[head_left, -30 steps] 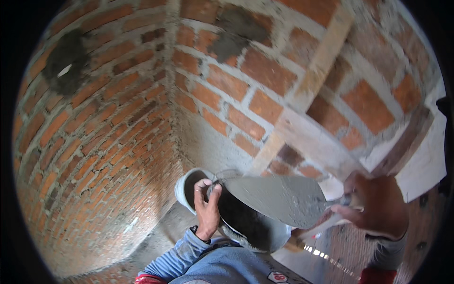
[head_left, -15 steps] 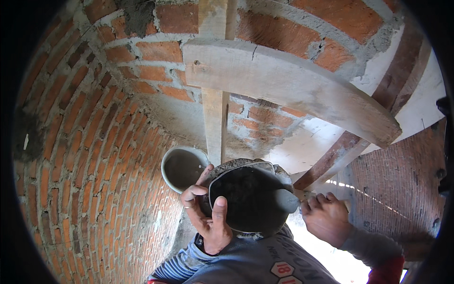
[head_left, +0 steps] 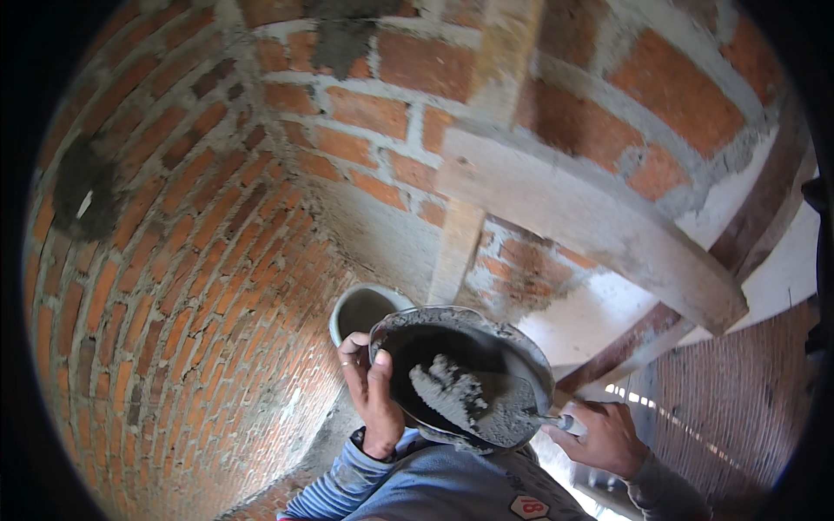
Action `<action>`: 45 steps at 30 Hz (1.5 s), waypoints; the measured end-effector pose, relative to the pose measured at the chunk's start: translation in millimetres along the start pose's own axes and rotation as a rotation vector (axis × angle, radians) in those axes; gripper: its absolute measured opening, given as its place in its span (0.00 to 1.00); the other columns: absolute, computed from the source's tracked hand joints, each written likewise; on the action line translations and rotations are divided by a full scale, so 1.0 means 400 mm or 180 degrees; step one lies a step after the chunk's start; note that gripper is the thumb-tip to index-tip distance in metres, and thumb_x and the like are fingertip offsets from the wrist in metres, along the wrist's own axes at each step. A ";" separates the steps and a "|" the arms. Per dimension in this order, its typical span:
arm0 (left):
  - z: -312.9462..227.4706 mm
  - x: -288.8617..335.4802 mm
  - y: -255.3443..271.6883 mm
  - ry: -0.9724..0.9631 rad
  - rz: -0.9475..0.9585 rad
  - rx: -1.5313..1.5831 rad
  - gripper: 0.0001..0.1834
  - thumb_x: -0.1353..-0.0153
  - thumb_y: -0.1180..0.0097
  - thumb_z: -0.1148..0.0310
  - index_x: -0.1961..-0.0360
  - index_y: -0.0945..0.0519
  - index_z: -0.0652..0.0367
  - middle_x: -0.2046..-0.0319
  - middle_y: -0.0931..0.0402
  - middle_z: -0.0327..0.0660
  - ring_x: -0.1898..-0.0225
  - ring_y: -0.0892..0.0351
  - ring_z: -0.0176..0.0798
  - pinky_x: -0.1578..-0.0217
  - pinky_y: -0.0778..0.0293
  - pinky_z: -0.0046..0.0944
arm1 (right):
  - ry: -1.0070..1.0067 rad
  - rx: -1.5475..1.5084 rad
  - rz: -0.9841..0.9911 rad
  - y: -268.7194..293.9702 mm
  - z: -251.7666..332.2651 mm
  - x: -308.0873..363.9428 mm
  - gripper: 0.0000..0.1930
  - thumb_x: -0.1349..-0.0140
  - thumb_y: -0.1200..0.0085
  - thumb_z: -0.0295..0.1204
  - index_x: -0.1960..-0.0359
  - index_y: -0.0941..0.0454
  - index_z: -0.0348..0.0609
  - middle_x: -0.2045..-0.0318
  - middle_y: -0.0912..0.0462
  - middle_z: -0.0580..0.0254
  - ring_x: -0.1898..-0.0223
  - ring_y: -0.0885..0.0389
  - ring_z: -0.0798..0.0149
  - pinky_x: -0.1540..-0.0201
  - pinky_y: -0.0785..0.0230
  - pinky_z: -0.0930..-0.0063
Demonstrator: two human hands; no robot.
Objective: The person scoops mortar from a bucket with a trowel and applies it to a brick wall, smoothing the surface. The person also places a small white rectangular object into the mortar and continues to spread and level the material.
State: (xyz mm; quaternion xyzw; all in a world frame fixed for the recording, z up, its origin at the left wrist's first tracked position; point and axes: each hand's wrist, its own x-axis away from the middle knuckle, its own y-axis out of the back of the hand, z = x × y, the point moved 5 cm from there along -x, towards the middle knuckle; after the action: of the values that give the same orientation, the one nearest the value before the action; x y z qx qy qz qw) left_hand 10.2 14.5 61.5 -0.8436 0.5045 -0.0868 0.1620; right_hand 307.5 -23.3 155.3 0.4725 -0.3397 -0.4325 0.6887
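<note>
My left hand [head_left: 373,395] grips the left rim of a dark round mortar bucket [head_left: 408,347], its thumb over the edge and its fingers around the outside. The bucket is tilted in front of my body. My right hand [head_left: 601,436] is closed around the handle of a trowel [head_left: 508,408] at the bucket's right side. The blade lies over the bucket's mouth and bears a heap of wet grey mortar [head_left: 447,391]. What lies deeper in the bucket is dark and hard to make out.
Behind the mortar bucket stands a pale round tub [head_left: 343,317]. A curved wooden board [head_left: 573,208] crosses a wooden post [head_left: 458,252] before the brick wall [head_left: 365,113]. Another brick wall [head_left: 174,286] rises on the left, with a dark mortar patch [head_left: 91,195]. A reddish beam [head_left: 625,343] slants at right.
My right hand has brought the trowel up with mortar on its blade; earlier the blade leaned at the bucket's right rim. The view has swung left. My left hand still holds the bucket.
</note>
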 end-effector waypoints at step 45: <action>0.030 -0.096 0.123 -0.0558 0.0063 -0.0649 0.33 0.50 0.28 0.60 0.45 0.28 0.58 0.44 0.22 0.51 0.41 0.24 0.54 0.38 0.32 0.49 | -0.0024 0.0594 -0.0971 0.516 0.527 -1.143 0.19 0.29 0.40 0.42 0.66 0.21 0.34 0.81 0.25 0.62 0.85 0.31 0.69 0.82 0.38 0.67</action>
State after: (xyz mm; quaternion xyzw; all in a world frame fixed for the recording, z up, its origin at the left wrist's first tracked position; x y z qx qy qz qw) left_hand -44.8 28.7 33.4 -0.8550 0.5029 0.0406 0.1198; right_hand -1.3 357.5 391.3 0.5788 -0.3053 -0.5003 0.5670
